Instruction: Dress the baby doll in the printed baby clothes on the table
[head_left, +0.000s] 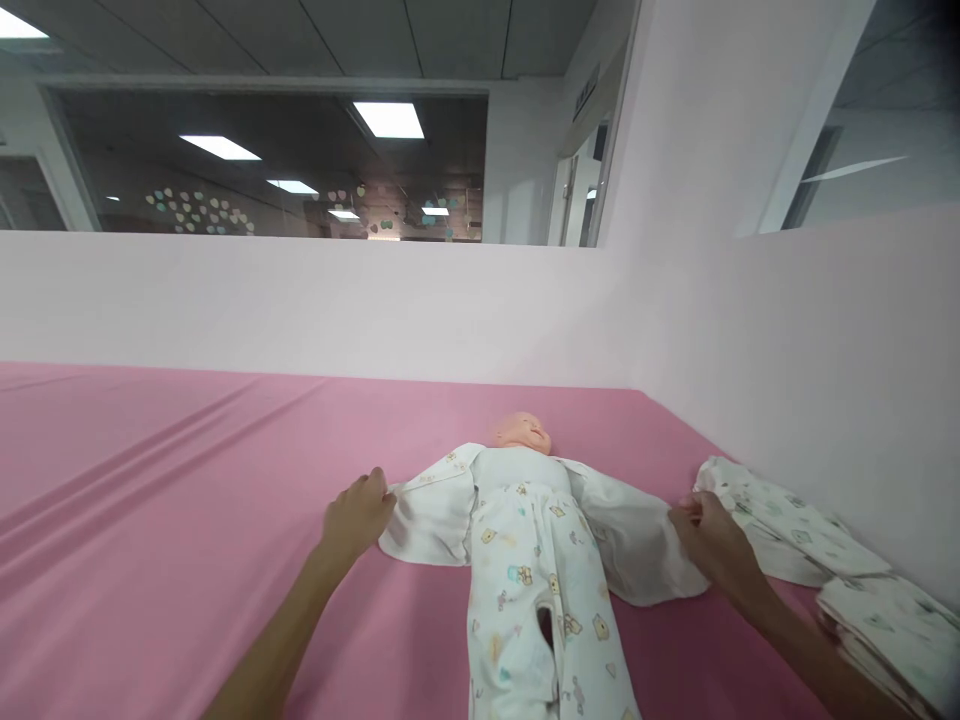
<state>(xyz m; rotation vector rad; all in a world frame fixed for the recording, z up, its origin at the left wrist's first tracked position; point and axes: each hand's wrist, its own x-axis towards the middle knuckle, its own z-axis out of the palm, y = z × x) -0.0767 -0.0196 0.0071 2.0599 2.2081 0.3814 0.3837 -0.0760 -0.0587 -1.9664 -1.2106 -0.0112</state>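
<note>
A baby doll (519,431) lies on its back on the pink sheet, its head toward the wall. White trousers (517,590) printed with small bears and other figures cover its lower body, with a dark gap at the crotch. Beneath the doll a white baby shirt (630,540) is spread open to both sides. My left hand (360,510) pinches the edge of the shirt's left panel. On the other side, my right hand (709,540) has its fingers closed on the edge of the right panel, pulling it outward.
Folded white printed baby clothes (795,520) lie along the right wall, with another folded stack (896,630) nearer to me. The pink sheet (187,520) has long creases at left. White walls (300,305) with windows border the back and right.
</note>
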